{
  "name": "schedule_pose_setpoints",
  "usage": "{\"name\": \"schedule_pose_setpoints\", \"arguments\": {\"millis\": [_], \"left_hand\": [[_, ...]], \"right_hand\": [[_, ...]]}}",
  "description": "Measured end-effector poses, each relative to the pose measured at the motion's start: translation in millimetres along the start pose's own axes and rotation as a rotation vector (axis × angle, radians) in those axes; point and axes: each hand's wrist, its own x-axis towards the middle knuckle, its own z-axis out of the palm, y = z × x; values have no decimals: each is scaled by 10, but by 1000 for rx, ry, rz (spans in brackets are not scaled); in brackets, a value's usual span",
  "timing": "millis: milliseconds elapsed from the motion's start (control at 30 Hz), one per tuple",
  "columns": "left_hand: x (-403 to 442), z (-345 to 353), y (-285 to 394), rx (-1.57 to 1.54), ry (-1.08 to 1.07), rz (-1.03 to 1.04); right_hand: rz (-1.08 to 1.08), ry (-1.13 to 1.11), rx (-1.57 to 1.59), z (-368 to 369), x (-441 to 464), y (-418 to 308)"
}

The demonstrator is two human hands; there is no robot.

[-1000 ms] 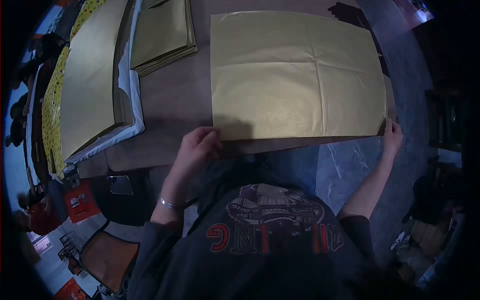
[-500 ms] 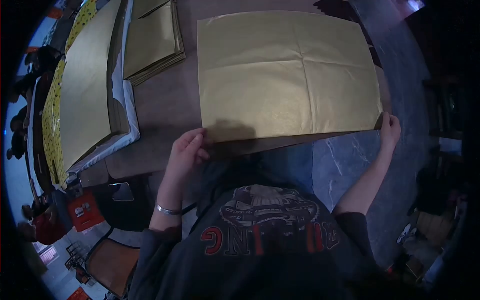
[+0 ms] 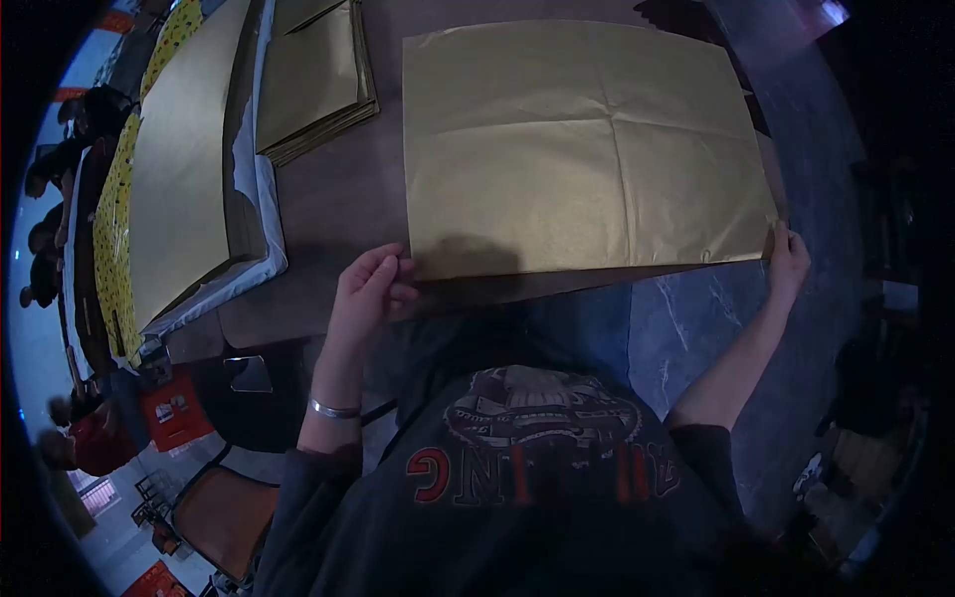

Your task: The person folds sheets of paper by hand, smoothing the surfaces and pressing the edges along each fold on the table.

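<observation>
A large gold paper sheet (image 3: 517, 189) with crossing creases lies spread over the brown table (image 3: 338, 209). Its near right corner is pinched between the thumb and fingers of my right hand (image 3: 788, 261). My left hand (image 3: 368, 289) is beside the near left corner, its fingers loosely curled and slightly apart, with nothing visible between them. A fingertip is very close to the sheet's edge; whether it touches cannot be made out. A dark shadow falls on the sheet near this corner.
Smaller gold sheets (image 3: 313, 85) are stacked at the upper left. Left of them, large gold sheets (image 3: 184, 169) lie in a white wrapper (image 3: 264, 224). A brown chair (image 3: 227, 517) stands at lower left. Several people are at the far left, one in red (image 3: 99, 443).
My left hand has come off the sheet's near left corner and moved left. The sheet shifted left in view, then slightly right. My right hand still grips its corner.
</observation>
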Motion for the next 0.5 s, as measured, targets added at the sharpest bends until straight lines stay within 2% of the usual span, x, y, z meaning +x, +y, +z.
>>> {"name": "schedule_pose_setpoints", "arguments": {"millis": [33,200,367,500], "left_hand": [[-9,18,7,-22,2,15],[-108,52,21,0,64,51],[-133,-29,-32,48,-4,46],[-158,15,-2,70,26,15]], "right_hand": [[2,-15,78,3,15,51],[16,-8,35,40,-50,-1],[54,40,41,89,-86,-131],[168,-62,162,42,-59,-207]]}}
